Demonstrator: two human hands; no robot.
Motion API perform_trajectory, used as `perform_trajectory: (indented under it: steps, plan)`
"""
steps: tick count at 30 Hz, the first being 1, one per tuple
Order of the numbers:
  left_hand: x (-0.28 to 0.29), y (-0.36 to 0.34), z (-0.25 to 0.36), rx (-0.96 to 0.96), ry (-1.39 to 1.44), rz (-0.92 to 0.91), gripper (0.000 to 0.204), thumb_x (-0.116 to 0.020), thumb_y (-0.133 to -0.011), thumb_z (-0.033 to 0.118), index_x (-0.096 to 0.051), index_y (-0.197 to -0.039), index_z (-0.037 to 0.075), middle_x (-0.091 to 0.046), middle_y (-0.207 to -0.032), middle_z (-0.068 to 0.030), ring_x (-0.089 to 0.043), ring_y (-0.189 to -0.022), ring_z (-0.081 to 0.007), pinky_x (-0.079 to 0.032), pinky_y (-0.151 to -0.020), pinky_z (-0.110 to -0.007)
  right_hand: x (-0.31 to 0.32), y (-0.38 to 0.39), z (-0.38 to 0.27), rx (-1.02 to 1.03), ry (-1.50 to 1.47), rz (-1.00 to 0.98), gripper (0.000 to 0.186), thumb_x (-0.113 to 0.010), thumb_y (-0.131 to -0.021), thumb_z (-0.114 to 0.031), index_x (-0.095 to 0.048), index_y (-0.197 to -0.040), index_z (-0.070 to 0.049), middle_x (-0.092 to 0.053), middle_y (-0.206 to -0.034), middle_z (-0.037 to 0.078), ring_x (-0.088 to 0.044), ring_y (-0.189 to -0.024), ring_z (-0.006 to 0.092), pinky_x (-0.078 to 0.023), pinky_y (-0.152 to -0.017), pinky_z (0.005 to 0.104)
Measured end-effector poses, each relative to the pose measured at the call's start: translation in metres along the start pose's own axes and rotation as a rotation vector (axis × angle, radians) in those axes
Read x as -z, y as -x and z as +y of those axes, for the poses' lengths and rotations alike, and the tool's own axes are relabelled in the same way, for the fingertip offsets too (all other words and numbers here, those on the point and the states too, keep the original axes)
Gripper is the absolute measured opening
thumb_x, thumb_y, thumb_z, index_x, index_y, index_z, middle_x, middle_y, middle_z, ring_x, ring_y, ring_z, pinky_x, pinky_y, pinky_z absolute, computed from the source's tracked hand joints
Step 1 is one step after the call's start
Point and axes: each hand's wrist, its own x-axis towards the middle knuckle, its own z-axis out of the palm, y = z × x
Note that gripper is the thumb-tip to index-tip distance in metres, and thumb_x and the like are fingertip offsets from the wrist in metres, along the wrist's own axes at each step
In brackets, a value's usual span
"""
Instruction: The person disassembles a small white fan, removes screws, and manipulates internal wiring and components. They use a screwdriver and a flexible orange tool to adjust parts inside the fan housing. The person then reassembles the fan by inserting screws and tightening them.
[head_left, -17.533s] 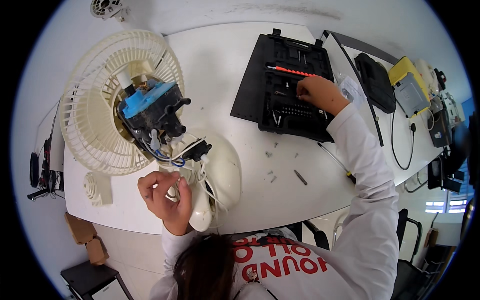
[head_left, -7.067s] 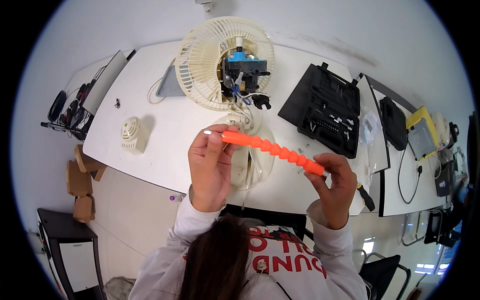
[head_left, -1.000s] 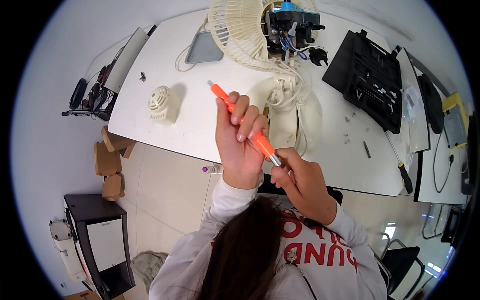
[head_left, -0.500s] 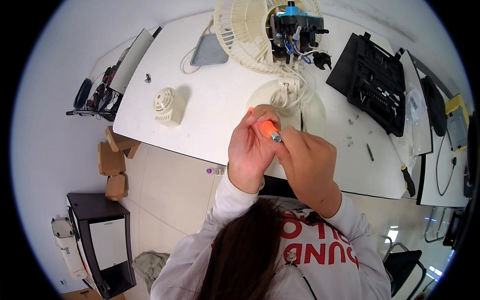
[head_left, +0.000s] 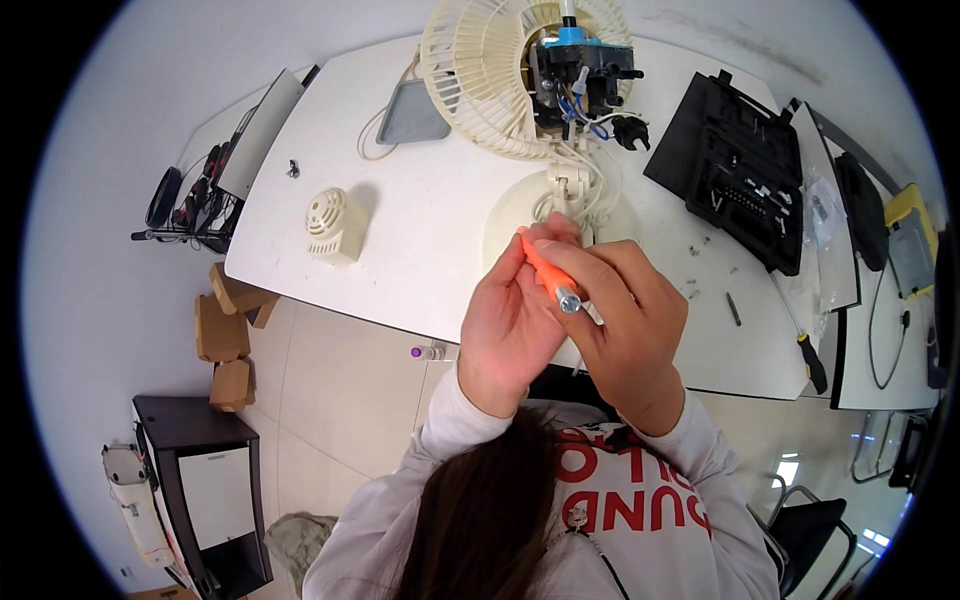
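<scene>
Orange bendy shaft (head_left: 546, 268) is gripped by the left hand (head_left: 512, 330) and pinched near its metal end by the right hand (head_left: 635, 325), fan (head_left: 550, 85) parked on the table (head_left: 410, 220) beyond.

Orange shaft (head_left: 547, 274), partly behind the right hand (head_left: 632, 322)

**Looking down from above my own hands**

The left camera of my head-worn pair, a wide fisheye, looks steeply down and forward, upright and unmirrored. My left hand (head_left: 505, 325) and right hand (head_left: 640, 320) are near it, around the centre, with the table (head_left: 420, 220) beyond; my hair (head_left: 480, 500) and shirt (head_left: 640, 545) come in at the bottom. The fan (head_left: 480, 80), farther off, is cut by the top edge. Wall (head_left: 150, 150) and floor (head_left: 330, 400) spread toward the curved rim.
</scene>
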Motion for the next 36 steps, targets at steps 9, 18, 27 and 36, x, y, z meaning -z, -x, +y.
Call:
perform_trajectory:
  steps: [9, 18, 27, 36]
  plan:
    - [0.015, 0.007, -0.036, 0.342, -0.47, 0.266, 0.04, -0.034, -0.1, 0.037, -0.052, -0.12, 0.007, -0.057, -0.117, -0.0071, -0.052, -0.11, -0.0223, -0.043, -0.089, -0.036, 0.036, -0.024, 0.019, -0.266, -0.371, 0.141, 0.015, -0.058, -0.088, -0.013, -0.06, -0.099, -0.003, -0.062, -0.078, 0.009, -0.057, -0.059, 0.0223, -0.046, -0.056, 0.0274]
    - [0.002, -0.012, -0.034, -0.447, -1.552, 0.139, 0.036, -0.057, -0.091, 0.025, -0.054, -0.117, 0.0, -0.061, -0.097, -0.0084, -0.055, -0.085, -0.0147, -0.044, -0.076, -0.028, 0.057, -0.007, 0.05, -0.324, 0.003, -0.036, 0.02, -0.054, -0.092, -0.017, -0.059, -0.107, -0.005, -0.061, -0.084, 0.012, -0.058, -0.063, 0.0287, -0.045, -0.055, 0.0337]
    - [0.016, -0.041, -0.032, -0.553, -1.499, 0.12, 0.029, -0.053, -0.095, 0.019, -0.056, -0.114, -0.003, -0.061, -0.105, -0.0098, -0.058, -0.089, -0.0131, -0.049, -0.077, -0.028, 0.067, 0.016, 0.029, -0.471, -0.136, -0.397, 0.047, -0.054, -0.089, -0.011, -0.043, -0.134, -0.008, -0.053, -0.078, 0.011, -0.055, -0.063, 0.0262, -0.045, -0.054, 0.0346]
    - [0.0, -0.069, -0.035, -0.453, -1.523, 0.216, 0.034, -0.051, -0.096, 0.023, -0.05, -0.12, -0.001, -0.059, -0.112, -0.0117, -0.06, -0.092, -0.0161, -0.051, -0.079, -0.03, 0.112, 0.035, 0.055, -0.544, -0.078, -0.076, 0.032, -0.055, -0.082, 0.004, -0.061, -0.113, -0.002, -0.049, -0.067, 0.008, -0.042, -0.05, 0.0177, -0.037, -0.047, 0.0264]
